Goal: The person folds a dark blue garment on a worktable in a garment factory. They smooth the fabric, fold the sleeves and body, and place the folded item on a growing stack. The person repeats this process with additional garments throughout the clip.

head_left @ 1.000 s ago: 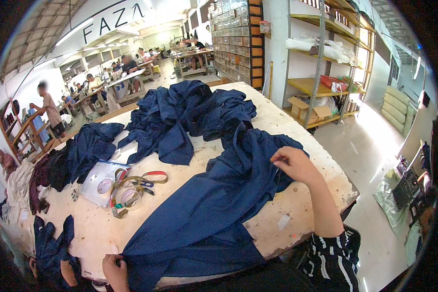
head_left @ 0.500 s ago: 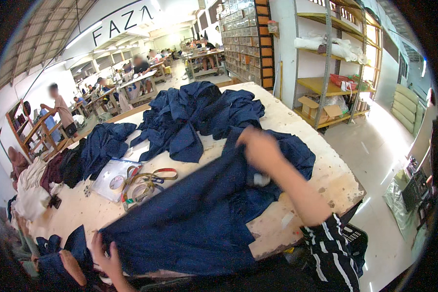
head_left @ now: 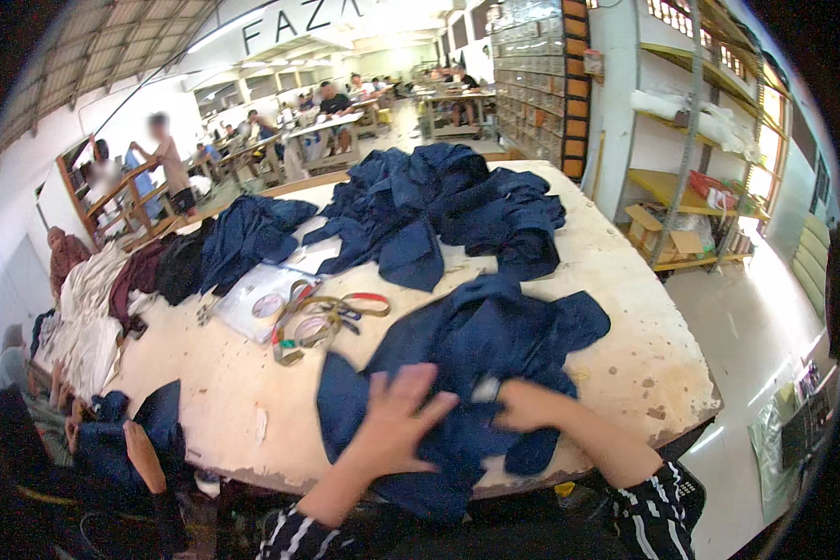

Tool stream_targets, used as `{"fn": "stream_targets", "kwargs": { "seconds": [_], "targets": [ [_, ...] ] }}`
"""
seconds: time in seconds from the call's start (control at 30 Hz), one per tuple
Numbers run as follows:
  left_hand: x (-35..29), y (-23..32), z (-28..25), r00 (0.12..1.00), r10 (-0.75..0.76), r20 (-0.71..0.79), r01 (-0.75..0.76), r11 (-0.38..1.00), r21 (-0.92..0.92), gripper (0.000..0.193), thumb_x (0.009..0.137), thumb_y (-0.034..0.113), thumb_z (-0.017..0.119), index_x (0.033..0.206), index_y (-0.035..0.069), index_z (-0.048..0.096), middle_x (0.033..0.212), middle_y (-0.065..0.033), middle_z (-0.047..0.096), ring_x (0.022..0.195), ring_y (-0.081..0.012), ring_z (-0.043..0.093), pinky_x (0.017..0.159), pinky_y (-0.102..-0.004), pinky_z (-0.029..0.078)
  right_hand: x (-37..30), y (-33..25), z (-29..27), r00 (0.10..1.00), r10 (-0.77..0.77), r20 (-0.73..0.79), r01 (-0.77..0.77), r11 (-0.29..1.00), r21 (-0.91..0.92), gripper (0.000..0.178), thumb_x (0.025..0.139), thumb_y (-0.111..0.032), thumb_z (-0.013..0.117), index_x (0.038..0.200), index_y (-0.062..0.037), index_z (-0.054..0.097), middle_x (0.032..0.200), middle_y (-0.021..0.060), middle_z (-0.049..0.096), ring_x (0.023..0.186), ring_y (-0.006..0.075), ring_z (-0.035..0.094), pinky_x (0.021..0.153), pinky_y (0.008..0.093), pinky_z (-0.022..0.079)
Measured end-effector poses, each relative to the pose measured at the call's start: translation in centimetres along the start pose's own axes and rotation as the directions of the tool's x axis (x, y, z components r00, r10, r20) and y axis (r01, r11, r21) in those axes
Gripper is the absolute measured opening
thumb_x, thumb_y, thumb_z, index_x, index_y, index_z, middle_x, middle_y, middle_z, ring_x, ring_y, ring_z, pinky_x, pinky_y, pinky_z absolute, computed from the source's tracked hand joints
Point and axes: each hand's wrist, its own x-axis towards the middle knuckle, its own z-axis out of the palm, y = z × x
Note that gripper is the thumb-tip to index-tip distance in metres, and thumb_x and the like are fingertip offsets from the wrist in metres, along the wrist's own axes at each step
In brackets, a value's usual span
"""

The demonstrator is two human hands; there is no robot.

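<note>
A crumpled navy garment point(head_left: 476, 322) lies on the worn pale table point(head_left: 625, 373) right in front of me, its lower part hanging over the near edge. My left hand point(head_left: 397, 420) rests on its left part with fingers spread, somewhat blurred. At the garment's right side, the curled fingers of my right hand point(head_left: 537, 408) grip the cloth. Close to those fingertips shows a small white patch point(head_left: 485, 389), too blurred to name. Left of the garment are a tape measure point(head_left: 369, 301), a roll of tape point(head_left: 313, 329) and a clear plastic packet point(head_left: 243, 303).
A large heap of navy garments point(head_left: 420, 201) covers the table's far side. Dark, maroon and white cloth point(head_left: 84, 308) lies along the left edge. At lower left another person's hands point(head_left: 143, 453) hold navy cloth. Metal shelving point(head_left: 686, 187) stands beyond on the right.
The stretched navy cloth has come down and bunched up. My left hand has moved right onto it; my right hand has lowered toward me. The view has turned left.
</note>
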Motion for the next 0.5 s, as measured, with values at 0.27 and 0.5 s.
{"fn": "stream_targets", "kwargs": {
  "seconds": [0.27,0.5],
  "targets": [
    [-9.2,-0.7,-4.7,0.695,-0.419,0.584,0.614,0.769,-0.178,0.045,0.068,0.041,0.067,0.097,0.007,0.066,0.082,-0.0204,0.065,0.077,-0.0361,0.063,0.071,-0.0422,0.049,-0.7,1.1,-1.7,0.951,-0.093,-0.295,0.213,0.890,0.402,0.053,0.082,-0.032,0.064,0.126,-0.0042,0.050,0.110,0.0172,0.058,0.101,0.0224,0.055,0.093,0.0337,0.041],
    [-18.3,2.2,-12.2,0.149,-0.923,0.354,0.924,0.258,0.284,0.061,0.070,0.039,0.068,0.117,0.002,0.055,0.109,-0.0242,0.059,0.101,-0.0332,0.058,0.086,-0.0412,0.044,9.6,-10.8,9.1,0.875,-0.401,0.272,0.360,0.914,0.188,0.052,0.079,-0.038,0.059,0.110,0.0037,0.057,0.121,0.0265,0.048,0.110,0.0373,0.049,0.092,0.0482,0.040]
  ]
}}
